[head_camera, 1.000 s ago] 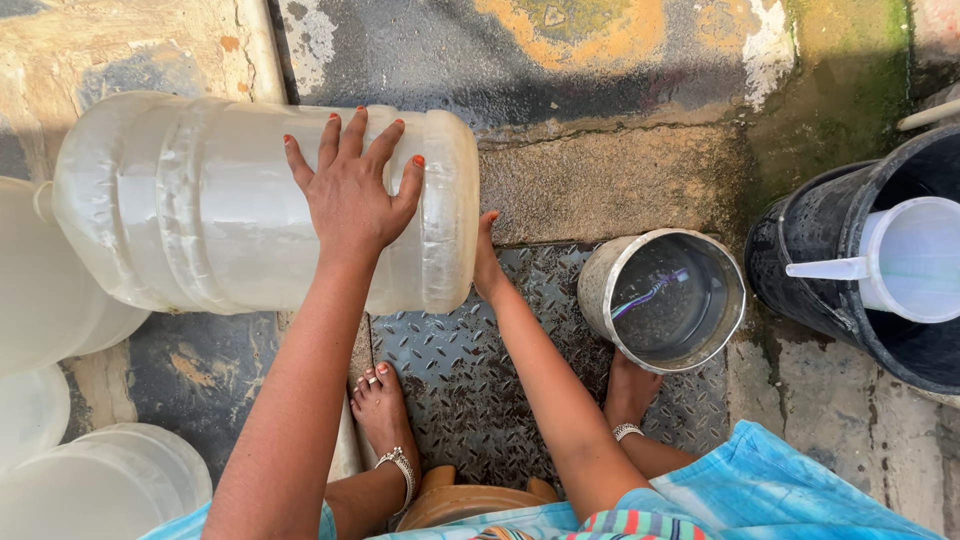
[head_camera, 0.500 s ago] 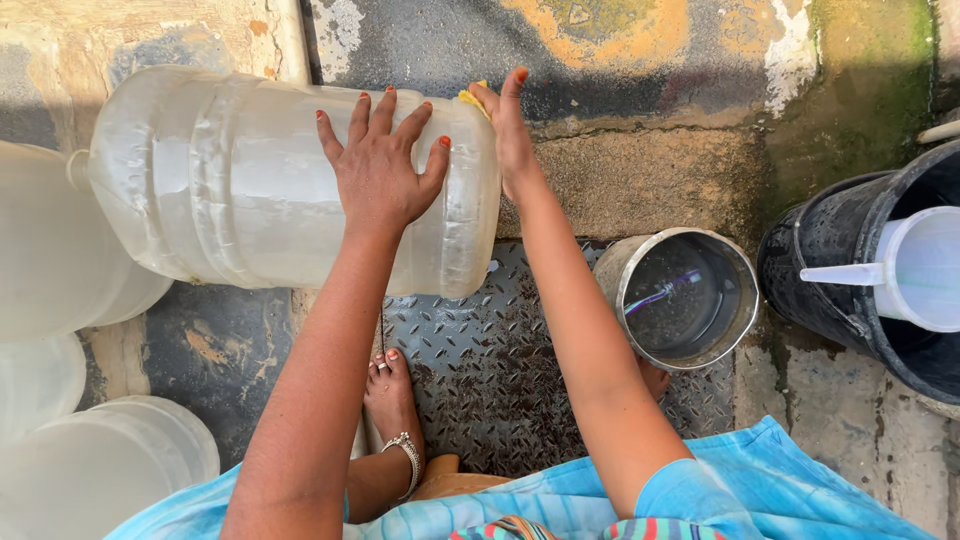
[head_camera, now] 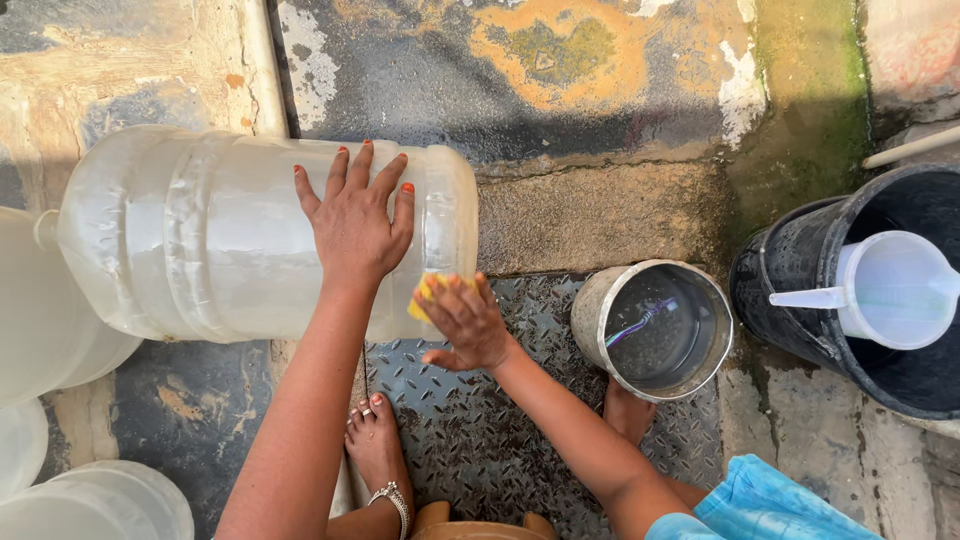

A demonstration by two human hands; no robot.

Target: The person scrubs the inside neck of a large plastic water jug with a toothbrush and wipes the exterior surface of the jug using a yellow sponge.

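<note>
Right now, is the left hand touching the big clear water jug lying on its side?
Touching. The head view shows the left hand pressed flat, fingers spread, on the jug, with no gap under the palm.

A: Obs. 1: the yellow sponge (head_camera: 428, 293) is mostly covered by the fingers of the right hand (head_camera: 466, 322); only a corner shows. Shape cannot be told.

B: Noted. Obs. 2: the black bucket (head_camera: 800, 290) runs off the right edge; its far rim is cut away. The white jug (head_camera: 895, 290) inside it is clipped there too.

A: Obs. 3: the pale containers (head_camera: 40, 330) at left are cut by the frame; their count cannot be told.

B: Obs. 4: the left hand (head_camera: 352, 225) covers part of the large clear bottle (head_camera: 210, 240). The bottle's neck is lost against those containers.

A: Obs. 5: the thin purple object (head_camera: 640, 322) in the metal pot (head_camera: 592, 310) is too small to identify.
</note>
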